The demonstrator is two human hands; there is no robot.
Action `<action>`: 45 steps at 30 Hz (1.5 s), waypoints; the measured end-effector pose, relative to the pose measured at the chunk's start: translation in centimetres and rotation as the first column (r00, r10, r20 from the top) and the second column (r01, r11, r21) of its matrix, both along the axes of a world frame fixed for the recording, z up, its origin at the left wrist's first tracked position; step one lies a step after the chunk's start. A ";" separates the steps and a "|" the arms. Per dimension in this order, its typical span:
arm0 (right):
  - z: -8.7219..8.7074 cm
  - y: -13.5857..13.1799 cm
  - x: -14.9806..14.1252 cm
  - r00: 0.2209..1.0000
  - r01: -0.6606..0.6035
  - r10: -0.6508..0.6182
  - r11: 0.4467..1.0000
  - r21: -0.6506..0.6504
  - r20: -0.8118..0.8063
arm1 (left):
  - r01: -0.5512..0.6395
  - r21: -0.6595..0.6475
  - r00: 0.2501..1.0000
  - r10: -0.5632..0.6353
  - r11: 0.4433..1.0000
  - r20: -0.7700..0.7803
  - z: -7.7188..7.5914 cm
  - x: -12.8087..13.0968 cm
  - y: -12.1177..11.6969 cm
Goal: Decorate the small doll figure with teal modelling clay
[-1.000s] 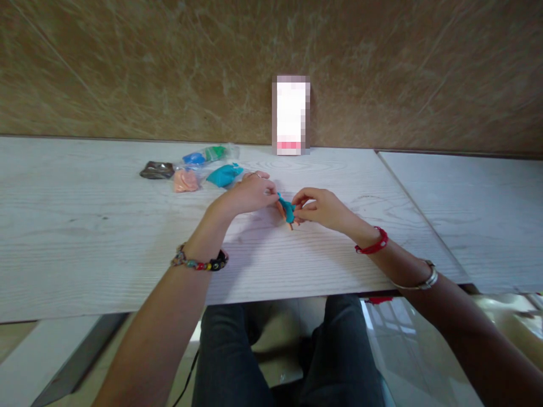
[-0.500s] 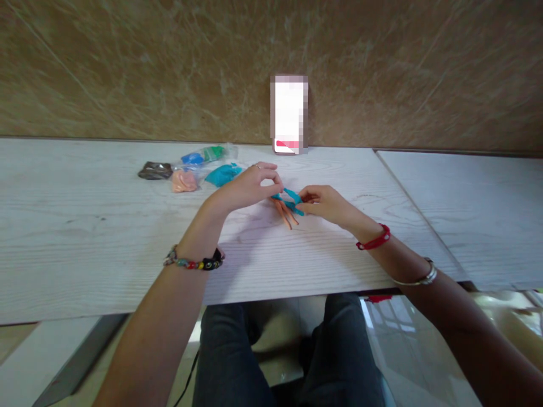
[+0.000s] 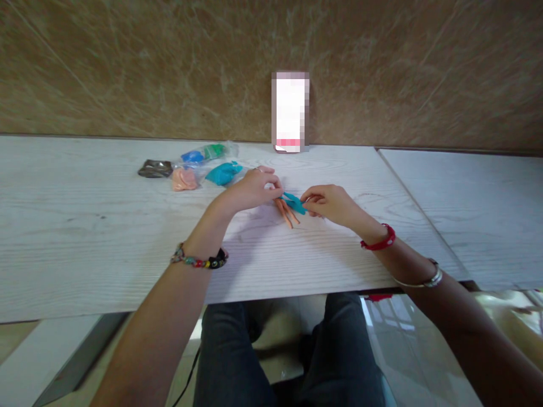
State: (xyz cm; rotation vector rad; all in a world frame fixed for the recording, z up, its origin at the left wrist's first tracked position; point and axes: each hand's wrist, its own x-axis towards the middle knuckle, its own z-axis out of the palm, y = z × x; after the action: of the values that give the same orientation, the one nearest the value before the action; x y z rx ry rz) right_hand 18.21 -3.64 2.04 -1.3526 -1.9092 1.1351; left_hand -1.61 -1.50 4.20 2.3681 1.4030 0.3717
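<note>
A thin piece of blue modelling clay (image 3: pixel 294 203) lies between my two hands, over peach-coloured clay strips (image 3: pixel 288 215) with dark tips on the white table. My left hand (image 3: pixel 259 187) comes in from the left, thumb and forefinger pinched at the blue clay's left end. On the other side my right hand (image 3: pixel 328 202) pinches the clay's right edge, its fingers curled together. The fingertips partly hide both ends of the blue clay.
Left of my hands lie a lump of blue clay (image 3: pixel 224 173), a bag of peach clay (image 3: pixel 184 179), a dark packet (image 3: pixel 155 168) and a bag with blue and green clay (image 3: pixel 212 151). A phone (image 3: pixel 289 113) leans against the marbled wall (image 3: pixel 403 68).
The blue clay now lies flatter and closer together over the peach strips; before, its two strands stood apart. My right hand has shifted slightly to the right.
</note>
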 end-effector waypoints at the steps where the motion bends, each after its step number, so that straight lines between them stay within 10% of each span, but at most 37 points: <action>1: 0.0 0.1 0.3 1.000 -0.007 0.007 1.000 0.024 0.015 | 0.002 0.011 1.000 -0.002 1.000 -0.005 -0.2 0.3 -0.1; 14: -0.3 2.2 2.5 0.901 -0.045 -0.102 0.945 0.325 0.421 | -0.124 0.262 0.989 0.141 0.957 -0.048 -3.1 3.8 -1.0; 23: 0.9 1.9 4.5 0.800 -0.363 0.070 0.847 0.388 0.596 | 0.144 0.356 0.979 -0.081 0.923 -0.185 -3.3 4.5 -2.5; 34: -0.6 0.7 6.5 0.699 -0.514 0.089 0.753 0.412 0.709 | 0.172 0.349 0.965 -0.086 0.921 -0.248 -2.6 5.0 -3.2; 45: -1.7 1.4 7.4 0.890 -0.402 0.190 0.757 0.515 0.415 | 0.165 0.356 0.972 -0.089 0.920 -0.219 -3.5 4.4 -2.6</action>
State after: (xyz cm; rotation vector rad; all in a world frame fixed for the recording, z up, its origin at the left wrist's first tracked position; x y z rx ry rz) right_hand 25.57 -2.29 0.38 -0.9379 -2.5225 0.3498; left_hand 2.76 -4.10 0.71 2.8600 1.3481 0.4042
